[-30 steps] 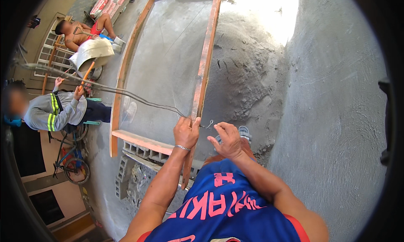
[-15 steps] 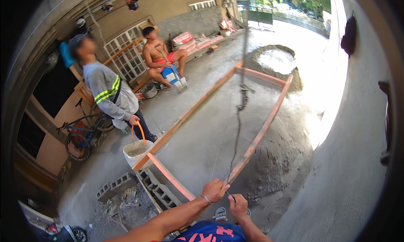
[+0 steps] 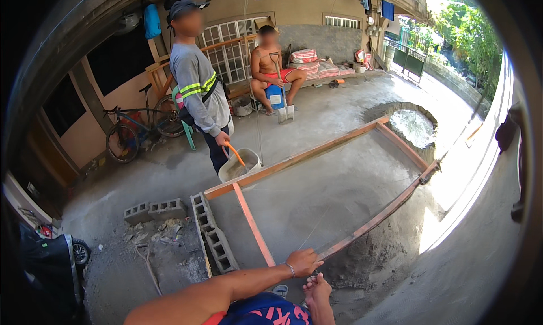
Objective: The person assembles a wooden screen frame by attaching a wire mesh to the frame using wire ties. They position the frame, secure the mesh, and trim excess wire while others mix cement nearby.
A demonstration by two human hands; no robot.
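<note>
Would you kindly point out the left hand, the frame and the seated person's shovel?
Left hand (image 3: 305, 263): head view, on the back of the hand.
Frame (image 3: 254, 224): head view, on its near wooden crossbar.
Shovel (image 3: 286, 116): head view, on its blade.

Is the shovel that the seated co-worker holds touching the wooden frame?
Apart. The head view shows a strip of concrete floor between the blade of the shovel and the far rail of the wooden frame.
</note>
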